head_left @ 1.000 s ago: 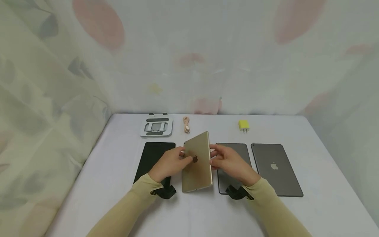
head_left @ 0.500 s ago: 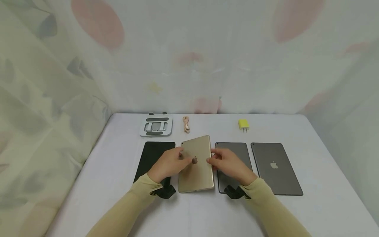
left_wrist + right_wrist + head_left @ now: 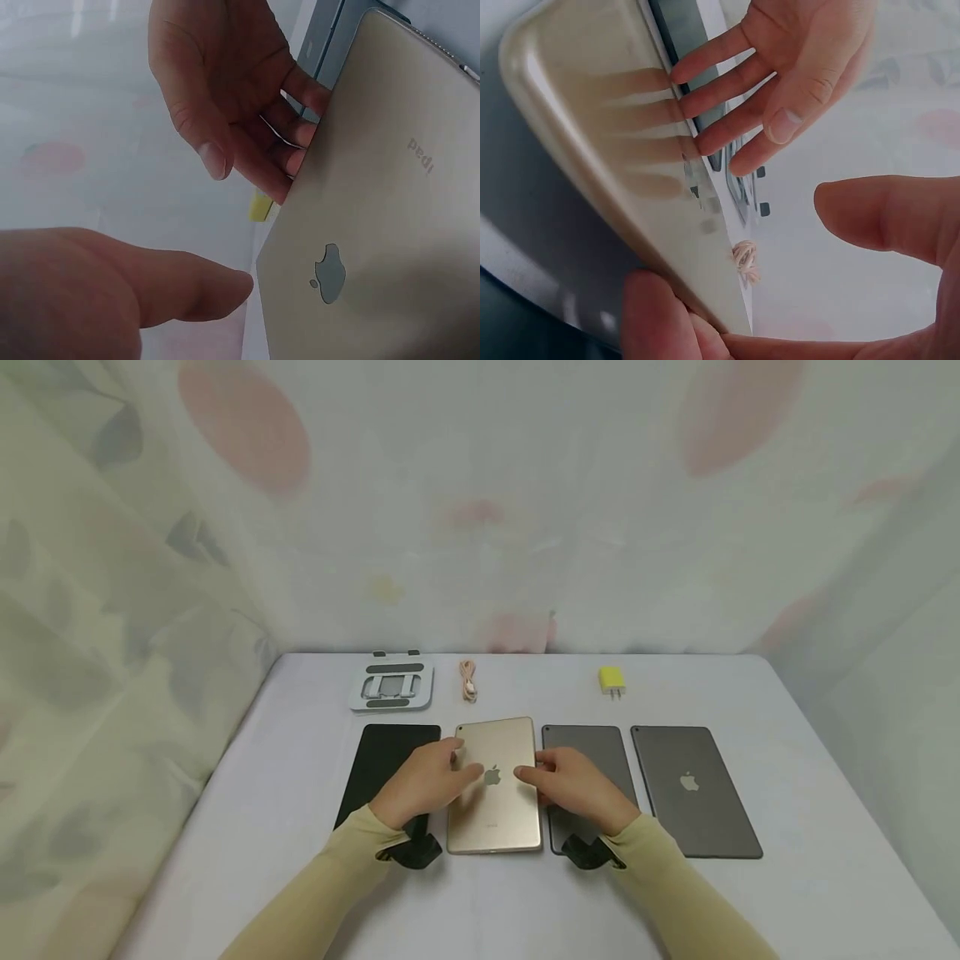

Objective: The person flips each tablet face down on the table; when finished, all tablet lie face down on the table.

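Note:
A gold tablet lies back side up, almost flat, between my two hands in the head view. At its left edge is my left hand, whose extended fingertips touch the rim in the right wrist view. The thumb stands off the tablet. My right hand has its fingers at the right edge, partly under it, with the thumb lifted clear in the right wrist view. A black tablet lies under my left hand's side. On the other side, a grey tablet is partly covered by my right hand.
Farther right lies another grey tablet, back side up. Along the table's far side are a folded silver stand, a coiled pink cable and a yellow charger plug. Patterned curtains hang behind the table.
The gold tablet has come down from a steep tilt to nearly flat, its right edge lowering. My right thumb has moved left over its back, and the right hand has sunk slightly.

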`<state>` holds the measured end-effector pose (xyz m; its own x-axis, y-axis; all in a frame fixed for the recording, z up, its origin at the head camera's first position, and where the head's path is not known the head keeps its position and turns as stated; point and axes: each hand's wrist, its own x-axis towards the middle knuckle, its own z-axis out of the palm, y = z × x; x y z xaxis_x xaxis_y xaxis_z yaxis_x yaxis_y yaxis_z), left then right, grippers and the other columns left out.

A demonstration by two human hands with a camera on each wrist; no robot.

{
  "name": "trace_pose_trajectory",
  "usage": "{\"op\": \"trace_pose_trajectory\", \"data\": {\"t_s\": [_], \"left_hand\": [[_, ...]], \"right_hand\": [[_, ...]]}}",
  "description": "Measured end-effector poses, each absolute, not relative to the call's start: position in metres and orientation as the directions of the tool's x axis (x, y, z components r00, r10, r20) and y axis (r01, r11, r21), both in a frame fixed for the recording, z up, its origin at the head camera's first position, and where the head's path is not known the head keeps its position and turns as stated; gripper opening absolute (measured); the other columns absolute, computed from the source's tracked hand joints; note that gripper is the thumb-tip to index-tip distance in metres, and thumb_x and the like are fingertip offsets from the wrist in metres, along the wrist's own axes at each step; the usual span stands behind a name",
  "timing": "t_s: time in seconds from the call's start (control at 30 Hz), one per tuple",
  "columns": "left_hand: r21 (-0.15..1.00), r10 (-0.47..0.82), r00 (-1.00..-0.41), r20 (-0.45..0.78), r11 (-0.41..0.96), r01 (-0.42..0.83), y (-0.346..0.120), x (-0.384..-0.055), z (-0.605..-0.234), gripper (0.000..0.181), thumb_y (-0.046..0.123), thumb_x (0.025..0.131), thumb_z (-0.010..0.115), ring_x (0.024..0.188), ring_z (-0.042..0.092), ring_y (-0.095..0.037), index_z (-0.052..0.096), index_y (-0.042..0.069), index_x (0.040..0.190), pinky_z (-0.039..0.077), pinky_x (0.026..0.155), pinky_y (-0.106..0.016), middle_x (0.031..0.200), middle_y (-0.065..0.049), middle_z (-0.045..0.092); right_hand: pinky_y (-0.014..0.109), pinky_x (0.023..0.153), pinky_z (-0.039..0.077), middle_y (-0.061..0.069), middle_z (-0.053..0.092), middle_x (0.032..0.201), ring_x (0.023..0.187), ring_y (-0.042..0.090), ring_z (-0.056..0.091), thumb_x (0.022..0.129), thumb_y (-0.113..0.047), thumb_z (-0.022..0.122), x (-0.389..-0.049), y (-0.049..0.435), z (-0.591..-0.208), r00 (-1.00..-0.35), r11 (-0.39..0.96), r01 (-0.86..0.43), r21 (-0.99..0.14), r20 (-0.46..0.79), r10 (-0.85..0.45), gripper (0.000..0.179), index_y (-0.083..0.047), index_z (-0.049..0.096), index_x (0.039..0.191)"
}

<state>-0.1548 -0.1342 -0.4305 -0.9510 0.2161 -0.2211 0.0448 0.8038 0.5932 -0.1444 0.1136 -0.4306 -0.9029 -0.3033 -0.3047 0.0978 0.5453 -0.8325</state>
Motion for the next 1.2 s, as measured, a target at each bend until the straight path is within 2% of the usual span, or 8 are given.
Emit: {"op": "trace_pose_trajectory", "data": {"t_s": [0.33, 0.57, 0.83, 1.03, 1.2], "left_hand": [[0.587, 0.207, -0.953, -0.22, 0.808, 0.039, -0.135, -0.1561, -0.4296, 0.068, 0.043, 0.101, 0.067, 0.117, 0.071, -0.026, 0.058, -0.003, 0.151, 0.062, 0.097, -0.047, 0.137, -0.021, 0.073], [0.592, 0.201, -0.95, -0.239, 0.806, 0.021, -0.1351, -0.1564, -0.43, 0.07, 0.044, 0.102, 0.067, 0.122, 0.071, -0.027, 0.056, -0.001, 0.154, 0.061, 0.1, -0.048, 0.142, -0.021, 0.071], [0.589, 0.201, -0.952, -0.23, 0.808, 0.028, -0.1349, -0.1571, -0.4305, 0.069, 0.043, 0.102, 0.066, 0.125, 0.07, -0.028, 0.056, -0.002, 0.153, 0.061, 0.1, -0.048, 0.142, -0.021, 0.07], [0.591, 0.205, -0.953, -0.223, 0.806, 0.035, -0.1347, -0.1573, -0.4318, 0.069, 0.043, 0.102, 0.066, 0.131, 0.068, -0.03, 0.057, -0.003, 0.152, 0.06, 0.104, -0.049, 0.145, -0.022, 0.068], [0.592, 0.209, -0.953, -0.22, 0.805, 0.04, -0.1347, -0.1567, -0.432, 0.068, 0.042, 0.101, 0.066, 0.132, 0.067, -0.031, 0.058, -0.004, 0.151, 0.059, 0.105, -0.05, 0.146, -0.023, 0.068]], "right_hand": [[0.03, 0.07, 0.049, 0.007, 0.072, 0.084, 0.077, 0.021, 0.068, 0.102, -0.043, 0.069, -0.1448, 0.1117, -0.4354, -0.911, 0.595, 0.109, -0.797, -0.319, -0.26, 0.036, -0.007, 0.075, 0.105], [0.03, 0.067, 0.046, 0.006, 0.067, 0.077, 0.074, 0.02, 0.065, 0.101, -0.042, 0.07, -0.1449, 0.1099, -0.4369, -0.912, 0.589, 0.113, -0.8, -0.319, -0.258, 0.036, -0.007, 0.073, 0.094], [0.027, 0.059, 0.029, -0.005, 0.051, 0.065, 0.062, 0.012, 0.044, 0.101, -0.043, 0.068, -0.1453, 0.1092, -0.4371, -0.91, 0.6, 0.085, -0.796, -0.308, -0.279, 0.043, -0.008, 0.063, 0.077], [0.026, 0.057, 0.025, -0.006, 0.041, 0.062, 0.058, 0.011, 0.035, 0.102, -0.042, 0.068, -0.1437, 0.1095, -0.437, -0.908, 0.602, 0.065, -0.796, -0.298, -0.296, 0.046, -0.016, 0.052, 0.068], [0.026, 0.057, 0.023, -0.007, 0.034, 0.061, 0.058, 0.011, 0.032, 0.101, -0.042, 0.069, -0.1422, 0.1086, -0.4358, -0.91, 0.605, 0.052, -0.794, -0.287, -0.298, 0.048, -0.018, 0.047, 0.066]]}}
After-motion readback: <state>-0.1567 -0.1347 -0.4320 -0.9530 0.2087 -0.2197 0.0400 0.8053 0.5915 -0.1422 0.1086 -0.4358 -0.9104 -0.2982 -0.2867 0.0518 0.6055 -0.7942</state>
